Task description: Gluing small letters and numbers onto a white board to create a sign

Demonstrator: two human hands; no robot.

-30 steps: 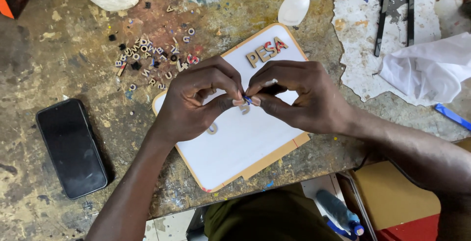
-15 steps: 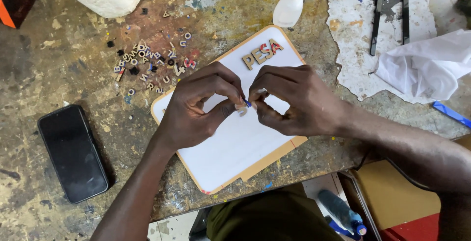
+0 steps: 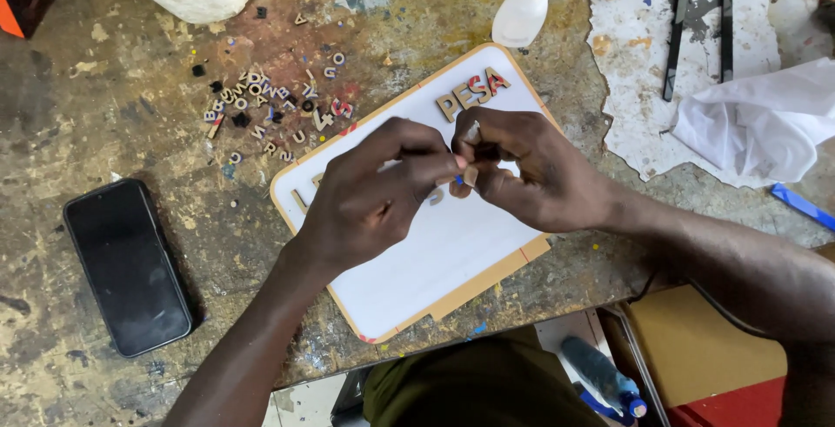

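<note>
Hands (image 3: 461,175) pinched above white board (image 3: 452,253)

the left hand (image 3: 374,201) and right hand (image 3: 531,175) meet fingertip to fingertip over the middle of the white board (image 3: 435,262), blocking its centre, while the board's near half lies bare and open to a reach. to the left, scattered small letters (image 3: 270,110) crowd the bench just beside the board's upper corner, and a black phone (image 3: 129,266) lies well apart, with bare bench between them. to the right, crumpled white cloth (image 3: 757,127) and dark tools (image 3: 700,23) take up the bench, and a white bottle (image 3: 520,14) stands just above the board's top edge.
</note>
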